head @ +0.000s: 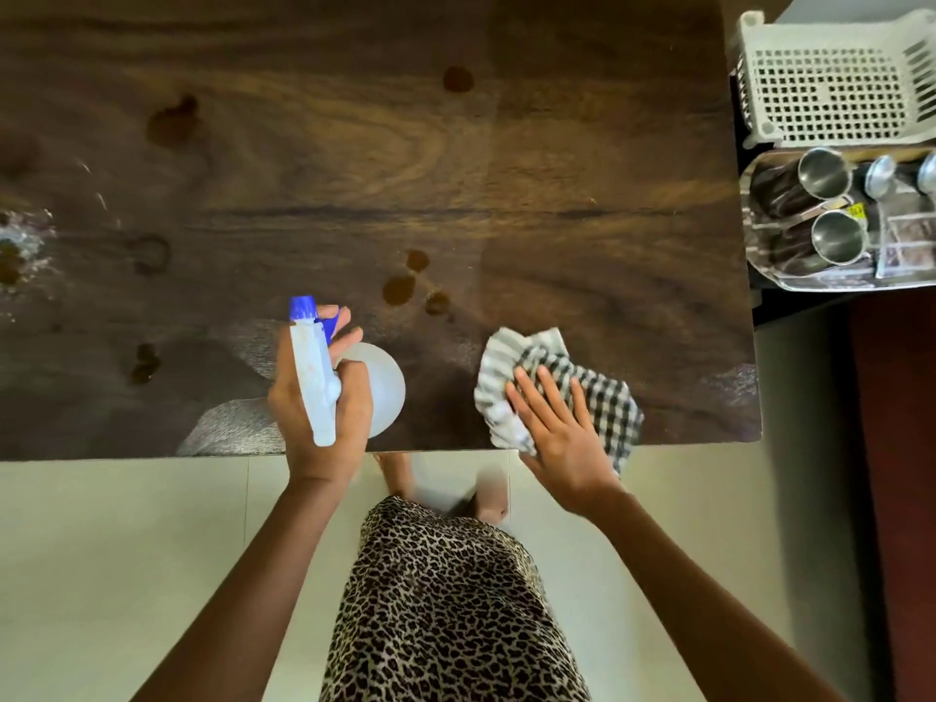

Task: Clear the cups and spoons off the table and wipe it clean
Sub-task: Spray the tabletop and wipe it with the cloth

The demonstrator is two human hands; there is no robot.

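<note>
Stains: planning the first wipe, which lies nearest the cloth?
The small stain lowest and rightmost in the three-spot cluster, up-left of the cloth; others lie farther.

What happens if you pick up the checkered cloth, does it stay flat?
Probably floppy: the checkered cloth lies crumpled in folds under the right hand. It likely slides easily, since the wooden table looks smooth.

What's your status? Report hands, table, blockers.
Left hand grips spray bottle. Right hand flat on cloth at table edge. Cups off, in tray; stains unwiped.
</note>
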